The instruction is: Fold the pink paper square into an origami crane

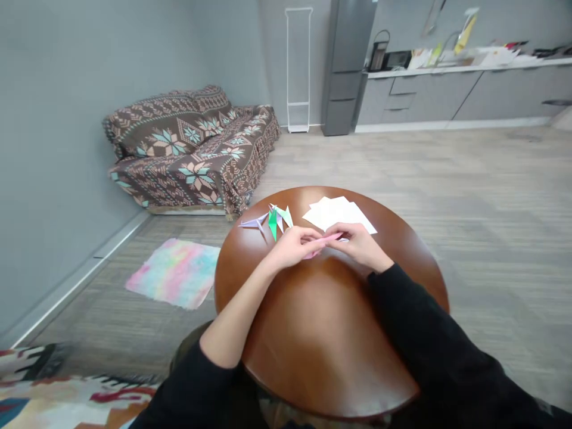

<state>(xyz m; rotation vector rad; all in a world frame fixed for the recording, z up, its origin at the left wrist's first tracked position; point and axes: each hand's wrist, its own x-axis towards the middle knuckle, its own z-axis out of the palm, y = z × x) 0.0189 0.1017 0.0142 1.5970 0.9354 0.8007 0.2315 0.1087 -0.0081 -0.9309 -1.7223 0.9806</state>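
Observation:
Between my two hands is a piece of pink folded paper (330, 237), held just above the round brown table (322, 333). My left hand (295, 245) grips its left side, fingers closed over it. On the right edge, my right hand (355, 241) pinches the paper between thumb and fingers. Parts of the paper are hidden behind the fingers. Left of my hands lie several folded paper pieces, among them a green one (273, 224) and a pale purple one (254, 223). Just beyond my right hand is a spread of white paper sheets (335, 211).
A sofa with a patterned brown cover (192, 146) stands at the back left. A pastel fluffy mat (176, 273) lies on the floor left of the table. At the back are a grey fridge (348, 65), a white rack (298, 104) and a kitchen counter (447, 95).

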